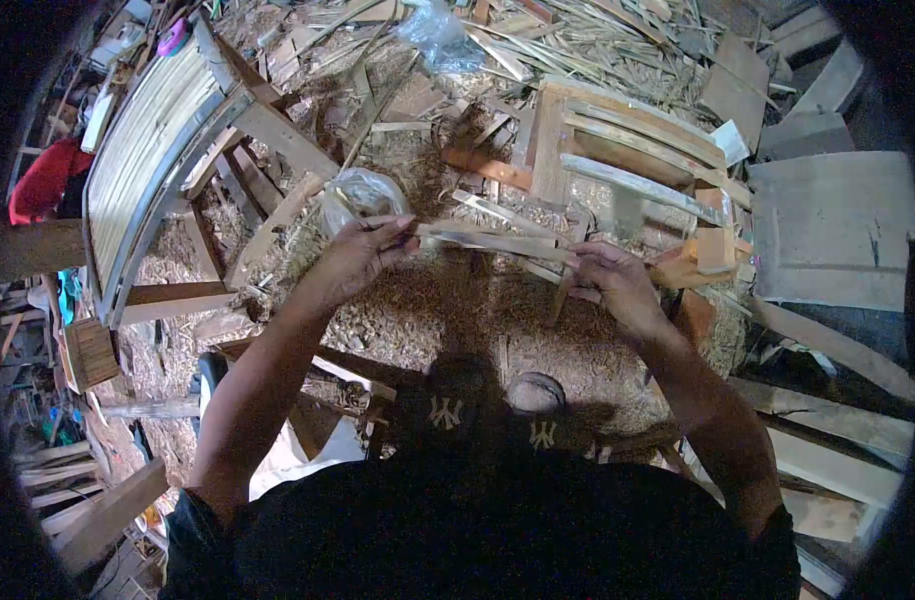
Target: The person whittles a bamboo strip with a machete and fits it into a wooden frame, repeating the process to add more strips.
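Between my two hands a thin wooden strip [497,241] stretches almost level above the floor; it may be more than one strip lying together. My left hand [369,257] pinches its left end between thumb and fingers. At the other end my right hand [617,285] is closed on the strip, fingers bent around it. A clear plastic bag [362,195] lies just beyond my left hand. Past my right hand stands a wooden frame with curved slats [637,150]. More loose strips lie on the floor under the held one, partly hidden by it.
At the left stands a curved slatted wooden piece [157,150] on legs. Wood shavings [407,330] cover the floor around my feet. Offcuts and thin strips [607,50] are heaped at the back. Boards [832,230] lie along the right, and a red item [49,180] is far left.
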`<state>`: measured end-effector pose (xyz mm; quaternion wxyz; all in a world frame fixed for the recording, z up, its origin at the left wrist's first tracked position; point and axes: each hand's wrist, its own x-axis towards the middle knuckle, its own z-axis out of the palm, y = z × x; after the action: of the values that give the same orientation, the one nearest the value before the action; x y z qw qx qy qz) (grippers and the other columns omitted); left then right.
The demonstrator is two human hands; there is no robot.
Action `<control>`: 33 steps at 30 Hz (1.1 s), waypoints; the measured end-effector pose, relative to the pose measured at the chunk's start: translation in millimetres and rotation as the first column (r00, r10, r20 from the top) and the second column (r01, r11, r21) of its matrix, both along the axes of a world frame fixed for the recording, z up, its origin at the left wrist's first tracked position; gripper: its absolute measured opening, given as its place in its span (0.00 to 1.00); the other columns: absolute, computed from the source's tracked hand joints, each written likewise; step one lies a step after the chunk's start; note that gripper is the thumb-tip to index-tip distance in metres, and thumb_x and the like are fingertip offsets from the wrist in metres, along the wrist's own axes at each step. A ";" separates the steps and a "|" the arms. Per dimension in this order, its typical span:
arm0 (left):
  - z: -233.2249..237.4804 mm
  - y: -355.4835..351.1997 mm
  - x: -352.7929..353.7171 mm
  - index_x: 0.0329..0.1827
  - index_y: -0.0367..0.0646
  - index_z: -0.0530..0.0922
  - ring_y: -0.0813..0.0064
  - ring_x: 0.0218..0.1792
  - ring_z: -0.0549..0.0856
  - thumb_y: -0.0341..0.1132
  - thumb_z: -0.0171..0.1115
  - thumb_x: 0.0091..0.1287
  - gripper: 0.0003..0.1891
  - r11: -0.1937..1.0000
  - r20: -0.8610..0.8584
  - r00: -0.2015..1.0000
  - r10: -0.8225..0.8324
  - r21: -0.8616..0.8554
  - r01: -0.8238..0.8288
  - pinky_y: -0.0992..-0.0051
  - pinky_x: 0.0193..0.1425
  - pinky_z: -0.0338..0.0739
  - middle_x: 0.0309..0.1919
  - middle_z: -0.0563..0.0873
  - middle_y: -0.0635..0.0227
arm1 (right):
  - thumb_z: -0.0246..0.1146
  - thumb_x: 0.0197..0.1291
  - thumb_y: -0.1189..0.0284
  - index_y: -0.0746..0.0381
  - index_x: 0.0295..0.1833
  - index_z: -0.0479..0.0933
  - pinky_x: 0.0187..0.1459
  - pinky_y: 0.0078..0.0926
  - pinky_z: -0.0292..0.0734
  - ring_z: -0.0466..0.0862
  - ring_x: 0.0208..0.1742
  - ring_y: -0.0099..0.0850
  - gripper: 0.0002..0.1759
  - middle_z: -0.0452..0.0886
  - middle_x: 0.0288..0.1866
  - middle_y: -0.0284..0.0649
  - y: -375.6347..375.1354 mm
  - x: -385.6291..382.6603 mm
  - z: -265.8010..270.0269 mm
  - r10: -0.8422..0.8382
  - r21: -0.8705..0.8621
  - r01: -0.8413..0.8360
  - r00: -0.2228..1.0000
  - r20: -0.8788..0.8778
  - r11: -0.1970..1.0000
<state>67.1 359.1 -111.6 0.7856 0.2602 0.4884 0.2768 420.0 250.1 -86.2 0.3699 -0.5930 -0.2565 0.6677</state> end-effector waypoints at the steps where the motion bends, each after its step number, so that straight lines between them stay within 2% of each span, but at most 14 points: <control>1: -4.2 -1.0 0.8 0.53 0.33 0.80 0.72 0.47 0.85 0.30 0.60 0.72 0.11 1.000 0.000 1.000 0.000 0.000 0.000 0.74 0.56 0.85 0.49 0.85 0.63 | 0.64 0.67 0.71 0.66 0.59 0.76 0.46 0.31 0.85 0.85 0.44 0.32 0.18 0.83 0.48 0.41 0.3 -0.5 -2.7 -0.011 -0.027 0.011 1.000 0.007 1.000; 5: -16.0 -6.9 12.0 0.54 0.33 0.80 0.72 0.47 0.85 0.32 0.59 0.74 0.12 0.998 0.034 0.999 -0.033 -0.058 0.035 0.74 0.56 0.86 0.49 0.85 0.63 | 0.64 0.69 0.68 0.67 0.59 0.76 0.48 0.34 0.85 0.85 0.45 0.32 0.18 0.84 0.48 0.41 -2.2 7.3 -28.0 -0.034 -0.025 0.033 0.997 -0.074 0.999; 8: -28.1 -8.1 14.1 0.54 0.32 0.80 0.72 0.45 0.86 0.33 0.58 0.74 0.13 0.998 0.028 0.999 -0.033 -0.052 0.034 0.73 0.55 0.86 0.48 0.85 0.62 | 0.63 0.70 0.64 0.66 0.58 0.77 0.50 0.35 0.84 0.85 0.45 0.33 0.19 0.83 0.47 0.40 0.9 7.2 -30.6 0.066 -0.126 -0.084 0.988 -0.142 0.988; 10: -32.9 -7.9 15.0 0.54 0.32 0.80 0.72 0.44 0.86 0.34 0.59 0.74 0.14 0.998 0.046 0.998 -0.049 -0.031 0.051 0.73 0.54 0.86 0.47 0.86 0.62 | 0.61 0.71 0.66 0.66 0.52 0.78 0.46 0.28 0.81 0.83 0.39 0.29 0.14 0.82 0.41 0.37 1.1 1.4 -23.8 0.019 -0.120 -0.034 0.992 -0.127 0.992; 13: -37.0 -9.0 18.3 0.55 0.33 0.80 0.72 0.43 0.86 0.36 0.59 0.74 0.15 1.000 0.024 1.000 -0.003 0.003 0.002 0.72 0.52 0.86 0.46 0.86 0.63 | 0.61 0.71 0.64 0.64 0.49 0.78 0.42 0.27 0.79 0.82 0.38 0.27 0.13 0.82 0.38 0.35 -3.5 3.8 -37.7 -0.046 -0.119 0.024 0.982 -0.183 0.993; 19: -33.5 -7.8 22.5 0.52 0.36 0.82 0.72 0.40 0.86 0.40 0.62 0.73 0.16 0.998 0.019 1.000 -0.021 -0.053 0.022 0.72 0.47 0.87 0.44 0.86 0.63 | 0.59 0.72 0.61 0.63 0.46 0.79 0.38 0.25 0.79 0.81 0.36 0.25 0.15 0.81 0.36 0.33 -2.3 11.0 -47.1 -0.006 -0.112 -0.014 0.984 -0.178 0.994; 21: -21.8 -3.9 20.7 0.51 0.36 0.81 0.70 0.36 0.87 0.42 0.63 0.72 0.17 0.992 -0.197 0.972 -0.129 -0.030 0.125 0.72 0.41 0.88 0.44 0.86 0.61 | 0.59 0.72 0.61 0.63 0.47 0.79 0.38 0.24 0.79 0.81 0.36 0.24 0.15 0.81 0.36 0.33 1.9 12.8 -39.9 -0.024 -0.130 0.010 0.994 -0.110 0.991; 22: -23.9 -2.3 19.0 0.51 0.36 0.81 0.70 0.36 0.87 0.42 0.63 0.72 0.17 0.992 -0.198 0.972 -0.130 -0.030 0.126 0.72 0.41 0.88 0.44 0.86 0.61 | 0.59 0.72 0.60 0.63 0.47 0.79 0.37 0.24 0.79 0.82 0.36 0.23 0.15 0.81 0.36 0.33 4.7 12.0 -32.9 -0.039 -0.147 0.032 0.998 -0.042 0.989; 24: -27.2 2.3 17.2 0.51 0.34 0.81 0.69 0.33 0.87 0.43 0.63 0.72 0.18 0.994 -0.077 0.992 -0.096 -0.051 0.093 0.71 0.39 0.89 0.45 0.86 0.60 | 0.59 0.72 0.61 0.63 0.47 0.79 0.38 0.24 0.79 0.82 0.37 0.23 0.15 0.81 0.36 0.33 9.9 8.0 -18.1 -0.068 -0.147 0.058 0.996 -0.065 0.987; 26: -28.5 4.4 19.3 0.52 0.33 0.80 0.69 0.35 0.88 0.41 0.62 0.72 0.18 0.997 -0.107 0.992 -0.067 -0.046 0.062 0.71 0.42 0.89 0.45 0.86 0.60 | 0.60 0.72 0.61 0.63 0.47 0.79 0.40 0.24 0.80 0.82 0.37 0.23 0.14 0.81 0.36 0.32 11.5 9.2 -19.2 -0.097 -0.147 0.084 0.992 -0.086 0.986; 28: -25.8 5.2 20.8 0.53 0.32 0.79 0.69 0.37 0.88 0.40 0.62 0.72 0.18 0.999 -0.135 0.990 -0.037 -0.038 0.032 0.71 0.45 0.89 0.45 0.86 0.60 | 0.60 0.71 0.63 0.65 0.51 0.80 0.43 0.25 0.81 0.82 0.38 0.21 0.15 0.81 0.37 0.32 11.4 14.8 -28.2 -0.053 -0.086 0.042 0.990 -0.129 0.995; 29: -23.6 4.8 19.7 0.55 0.31 0.79 0.69 0.39 0.88 0.38 0.62 0.72 0.17 0.999 -0.065 0.997 -0.044 -0.007 0.044 0.71 0.48 0.88 0.46 0.86 0.59 | 0.60 0.71 0.63 0.65 0.51 0.80 0.43 0.25 0.81 0.82 0.38 0.21 0.15 0.81 0.37 0.32 12.1 18.6 -30.7 -0.053 -0.085 0.042 0.990 -0.128 0.995; 31: -23.8 5.1 17.7 0.57 0.30 0.78 0.69 0.41 0.88 0.35 0.62 0.72 0.17 0.998 0.004 0.999 -0.054 0.026 0.054 0.71 0.51 0.88 0.47 0.85 0.59 | 0.63 0.69 0.65 0.64 0.57 0.78 0.46 0.31 0.84 0.83 0.44 0.29 0.17 0.82 0.45 0.35 14.7 21.8 -30.7 0.073 -0.063 -0.072 0.997 0.021 0.995; 33: -25.2 5.2 17.5 0.57 0.36 0.80 0.73 0.41 0.88 0.33 0.63 0.71 0.15 0.991 -0.021 0.994 -0.112 0.067 0.113 0.76 0.48 0.87 0.51 0.86 0.62 | 0.63 0.69 0.66 0.63 0.59 0.78 0.47 0.31 0.84 0.83 0.45 0.28 0.17 0.82 0.45 0.35 13.0 20.9 -35.5 0.037 -0.056 -0.039 0.999 -0.029 0.998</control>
<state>84.6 364.3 -136.8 0.7865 0.3162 0.4698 0.2463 440.9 263.1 -121.7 0.3437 -0.5889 -0.2433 0.6898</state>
